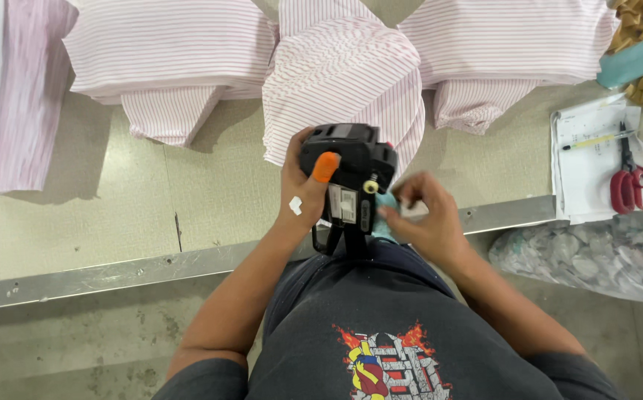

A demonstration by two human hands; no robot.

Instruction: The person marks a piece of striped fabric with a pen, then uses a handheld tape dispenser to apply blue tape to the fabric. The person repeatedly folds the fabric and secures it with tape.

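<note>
Behind the black labelling gun point(349, 178), striped folded shirts point(343, 81), red scissors point(630, 185) rightward

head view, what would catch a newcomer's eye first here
The black handheld tagging gun at centre stands out, gripped in the left hand, whose thumb wears an orange fingertip cover. The right hand pinches a small pale piece beside the gun. Behind them, folded pink-striped garments line the beige table, and red-handled scissors lie on papers at far right.
</note>
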